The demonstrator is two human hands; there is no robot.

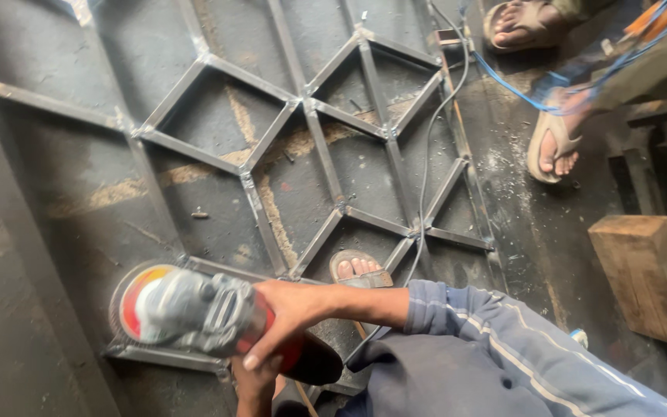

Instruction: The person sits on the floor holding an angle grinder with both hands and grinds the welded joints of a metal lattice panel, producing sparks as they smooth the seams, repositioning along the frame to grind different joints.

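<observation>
Held the grinder (194, 309) low, near the bottom of the view, with both hands. Pressed its disc (126, 303) flat on the near corner of the frame (303, 104). Wrapped the right hand (291, 313) over the top of the body, fingers clamped tight on it. Gripped the back end from below with the left hand (256, 384), fingers curled on it too, though partly hidden.

Looked like work in the middle, not at the end. Saw bright, shiny spots at many joints farther up the frame, so those seemed done. Could not tell how many joints were left near the corner.

Laid the frame flat on the dirty floor (25, 371). Ran a grey cord (426, 154) across the bars. Kept one sandalled foot (358, 270) between the bars. Saw another person's feet (553, 147) well apart, and a wood block (646, 274) off to the side.
</observation>
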